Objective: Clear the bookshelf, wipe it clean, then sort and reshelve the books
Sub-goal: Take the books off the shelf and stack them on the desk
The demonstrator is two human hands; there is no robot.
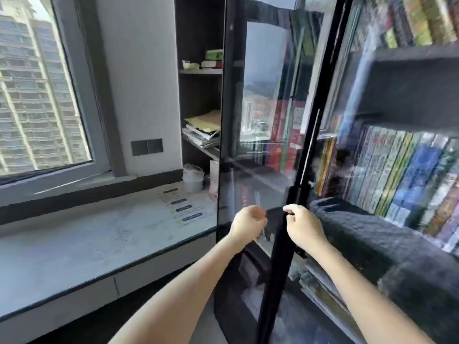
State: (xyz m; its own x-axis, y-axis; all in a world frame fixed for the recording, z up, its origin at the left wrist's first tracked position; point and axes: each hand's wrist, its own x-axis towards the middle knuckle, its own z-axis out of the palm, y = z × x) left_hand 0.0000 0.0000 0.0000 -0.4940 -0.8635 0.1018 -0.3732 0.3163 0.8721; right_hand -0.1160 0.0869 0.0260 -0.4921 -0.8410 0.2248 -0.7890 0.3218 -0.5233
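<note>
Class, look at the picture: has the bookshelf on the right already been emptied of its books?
No, rows of books stand upright on the bookshelf.

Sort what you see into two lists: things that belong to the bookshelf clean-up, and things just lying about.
Job: upright books; stacked magazines and papers; black-framed glass door, gripped by the right hand; left hand beside it.
Lying about: white bag-lined bucket; printed sheet on the ledge; wall switches.
</note>
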